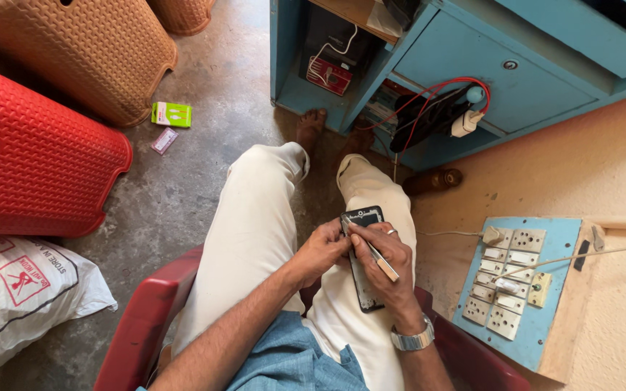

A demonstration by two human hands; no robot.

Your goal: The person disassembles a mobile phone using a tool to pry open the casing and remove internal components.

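Note:
A dark mobile phone (364, 217) lies face down on my right thigh, its back open. My left hand (322, 250) grips the phone's left edge and steadies it. My right hand (385, 264) rests over the phone's middle and holds a thin metal tool (381, 259), whose tip touches the phone near its top. There is a ring on one finger of my right hand and a metal watch (412, 339) on the wrist. The lower half of the phone shows between my hands; part of it is hidden under my right palm.
I sit on a red plastic chair (146, 318) over a concrete floor. A blue cabinet (472, 72) with red wires stands ahead. On the wall to my right is a blue switchboard (537, 304). Red and tan plastic stools (38, 159) and a white sack (23, 289) stand left.

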